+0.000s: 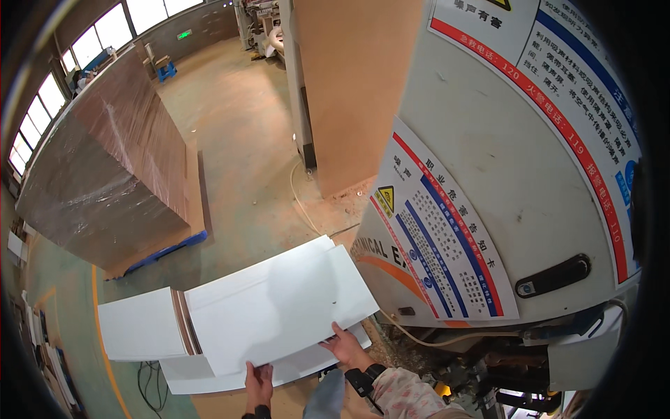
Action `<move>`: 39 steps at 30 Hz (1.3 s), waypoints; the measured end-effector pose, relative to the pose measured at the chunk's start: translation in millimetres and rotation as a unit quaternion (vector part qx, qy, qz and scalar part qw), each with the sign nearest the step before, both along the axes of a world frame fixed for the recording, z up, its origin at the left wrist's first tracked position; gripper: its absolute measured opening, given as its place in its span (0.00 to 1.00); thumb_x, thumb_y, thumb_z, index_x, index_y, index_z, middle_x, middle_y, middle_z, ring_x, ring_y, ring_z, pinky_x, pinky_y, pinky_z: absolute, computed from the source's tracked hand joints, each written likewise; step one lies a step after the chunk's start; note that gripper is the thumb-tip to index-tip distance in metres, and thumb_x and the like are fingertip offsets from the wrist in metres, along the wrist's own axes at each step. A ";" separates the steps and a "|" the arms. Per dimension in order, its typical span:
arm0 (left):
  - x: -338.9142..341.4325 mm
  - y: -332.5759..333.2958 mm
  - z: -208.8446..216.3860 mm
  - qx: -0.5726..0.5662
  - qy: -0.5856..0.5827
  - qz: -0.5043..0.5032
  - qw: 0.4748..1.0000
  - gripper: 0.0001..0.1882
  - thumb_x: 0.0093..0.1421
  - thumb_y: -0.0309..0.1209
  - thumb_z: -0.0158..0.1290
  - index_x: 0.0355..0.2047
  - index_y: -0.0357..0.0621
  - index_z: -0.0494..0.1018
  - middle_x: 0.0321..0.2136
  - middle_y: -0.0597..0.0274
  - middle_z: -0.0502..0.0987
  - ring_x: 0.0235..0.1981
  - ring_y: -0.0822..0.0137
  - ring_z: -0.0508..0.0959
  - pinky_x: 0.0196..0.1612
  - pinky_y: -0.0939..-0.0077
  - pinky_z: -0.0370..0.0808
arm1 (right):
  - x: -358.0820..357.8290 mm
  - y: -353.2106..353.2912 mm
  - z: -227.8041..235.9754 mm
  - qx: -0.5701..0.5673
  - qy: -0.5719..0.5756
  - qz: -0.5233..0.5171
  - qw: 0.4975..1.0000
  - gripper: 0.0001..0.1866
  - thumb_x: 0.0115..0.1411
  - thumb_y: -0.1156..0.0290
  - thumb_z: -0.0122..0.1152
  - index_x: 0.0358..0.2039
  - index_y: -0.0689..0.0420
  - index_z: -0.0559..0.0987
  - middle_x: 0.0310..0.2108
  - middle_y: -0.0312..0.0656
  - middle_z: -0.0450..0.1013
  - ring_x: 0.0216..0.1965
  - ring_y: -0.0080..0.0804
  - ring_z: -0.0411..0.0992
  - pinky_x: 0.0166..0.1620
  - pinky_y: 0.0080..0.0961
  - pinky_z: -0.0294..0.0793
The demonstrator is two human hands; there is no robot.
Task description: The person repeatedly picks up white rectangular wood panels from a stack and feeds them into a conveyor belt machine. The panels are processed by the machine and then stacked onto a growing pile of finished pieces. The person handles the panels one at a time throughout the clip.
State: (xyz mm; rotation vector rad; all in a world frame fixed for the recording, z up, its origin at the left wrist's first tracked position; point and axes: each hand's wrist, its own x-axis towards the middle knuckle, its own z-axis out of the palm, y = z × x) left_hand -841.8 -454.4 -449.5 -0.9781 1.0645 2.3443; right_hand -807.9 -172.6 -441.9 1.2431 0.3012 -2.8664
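At lower centre, the left hand (259,383) and right hand (348,349) grasp a white panel (279,300) by its near edge; a film-wrapped stack (118,153) stands at upper left.

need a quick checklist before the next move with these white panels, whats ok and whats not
1. Left hand at the top white panel's near edge: ok.
2. Right hand at that edge, farther right: ok.
3. Grip firm: cannot tell, pressure isn't visible.
4. Gloves worn: not ok, both hands bare.
5. Top panel flush with the white sheet beneath: not ok, it juts out nearside.
6. Gap to the wrapped stack: ok, floor shows between.
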 end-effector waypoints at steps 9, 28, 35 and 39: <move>-59.7 -132.6 26.0 -0.196 0.039 -0.083 0.976 0.31 0.56 0.55 0.43 0.47 0.39 0.62 0.42 0.55 0.70 0.40 0.61 0.72 0.43 0.67 0.70 | -13.3 -2.4 33.1 0.117 0.002 0.069 0.991 0.19 0.55 0.71 0.56 0.46 0.60 0.66 0.43 0.43 0.67 0.43 0.36 0.68 0.44 0.36 0.71; 233.3 -72.1 266.8 -0.261 0.069 -0.330 0.905 0.36 0.61 0.54 0.31 0.57 0.35 0.49 0.56 0.51 0.56 0.56 0.56 0.56 0.57 0.67 0.54 | 388.6 -77.0 252.3 0.412 0.093 0.041 0.905 0.23 0.54 0.64 0.56 0.48 0.61 0.66 0.42 0.42 0.68 0.39 0.30 0.67 0.38 0.26 0.70; 359.1 16.5 308.1 -0.165 0.167 -0.456 0.858 0.35 0.61 0.54 0.31 0.56 0.35 0.51 0.55 0.51 0.58 0.55 0.56 0.58 0.56 0.67 0.57 | 630.3 -89.2 261.9 0.458 0.008 -0.139 0.878 0.26 0.47 0.64 0.66 0.45 0.59 0.69 0.38 0.36 0.69 0.36 0.23 0.66 0.36 0.20 0.67; 422.8 56.2 323.6 -0.114 0.203 -0.493 0.838 0.35 0.61 0.53 0.31 0.56 0.34 0.52 0.54 0.51 0.59 0.54 0.56 0.59 0.56 0.67 0.58 | 712.9 -53.2 292.5 0.363 0.031 -0.245 0.898 0.25 0.51 0.68 0.62 0.48 0.60 0.66 0.43 0.38 0.68 0.44 0.28 0.67 0.44 0.22 0.68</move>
